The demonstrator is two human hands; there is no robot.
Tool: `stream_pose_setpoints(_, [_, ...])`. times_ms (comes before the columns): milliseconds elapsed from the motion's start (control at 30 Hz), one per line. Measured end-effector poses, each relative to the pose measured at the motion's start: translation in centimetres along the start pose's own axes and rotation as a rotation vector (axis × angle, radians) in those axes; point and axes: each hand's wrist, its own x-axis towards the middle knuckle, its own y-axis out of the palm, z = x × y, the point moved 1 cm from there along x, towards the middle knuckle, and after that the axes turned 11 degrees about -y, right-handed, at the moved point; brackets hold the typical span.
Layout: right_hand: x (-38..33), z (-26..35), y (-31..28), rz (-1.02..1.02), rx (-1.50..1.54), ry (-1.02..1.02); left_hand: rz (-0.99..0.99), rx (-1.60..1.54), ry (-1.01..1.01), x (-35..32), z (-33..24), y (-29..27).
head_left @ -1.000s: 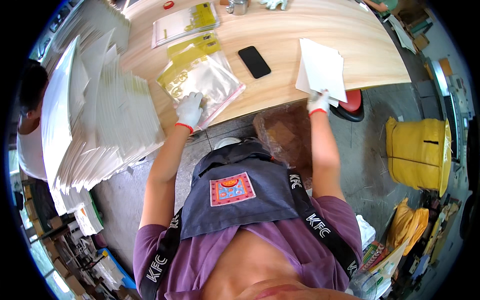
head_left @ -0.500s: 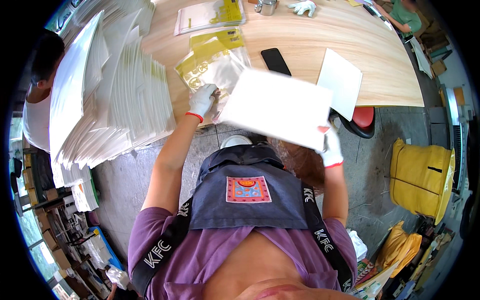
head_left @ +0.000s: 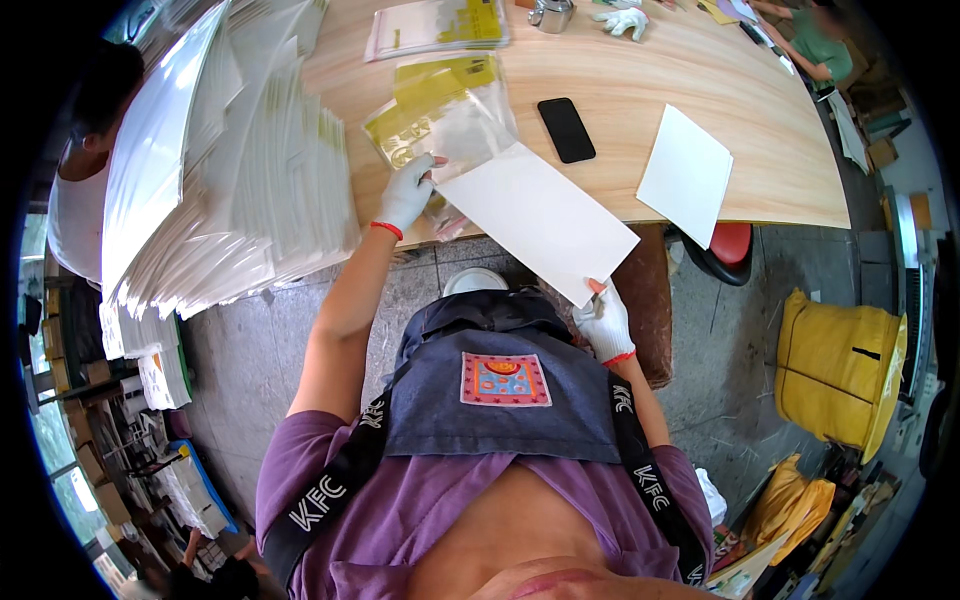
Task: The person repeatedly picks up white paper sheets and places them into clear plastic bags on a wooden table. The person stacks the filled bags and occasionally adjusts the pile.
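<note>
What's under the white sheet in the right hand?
Around the held white sheet, parts of the yellow-printed bags and wooden table show. Whatever lies directly beneath it is covered.

Clear sleeves (head_left: 472,122) partly hidden by the white sheet (head_left: 540,218), tall stack (head_left: 265,190) cut off above

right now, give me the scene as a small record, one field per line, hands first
right hand: gloved, gripping a white sheet by its near corner
left hand: gloved, by the sheet's left corner, at the clear bags; grip unclear
sheet: far end overlaps the bags; whether inside one, cannot tell
table right: black phone, then loose white sheets
table far side: metal pot, spare glove
left side: tall white stack
</note>
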Motion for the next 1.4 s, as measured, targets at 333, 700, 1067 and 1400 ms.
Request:
stream_pose_setpoints(333, [-0.9,-1.5,2.6,0.211,0.016,0.023,-0.370,-0.056,0.440,-3.8,-2.3,2.5])
stream_pose_setpoints(700, [-1.9,-1.9,2.6,0.267,-0.263,0.106,0.437,-1.546,-0.444,-5.8,1.1,15.0])
stream_pose_setpoints(1067, [8.3,-10.8,6.0,0.204,0.079,0.296,0.234,-1.282,-0.772,-10.8,3.7,17.0])
stream_pose_setpoints(1400, [6.2,-9.7,12.0,1.024,-1.549,-0.432,0.063,-1.183,-0.776,-13.4,6.0,7.6])
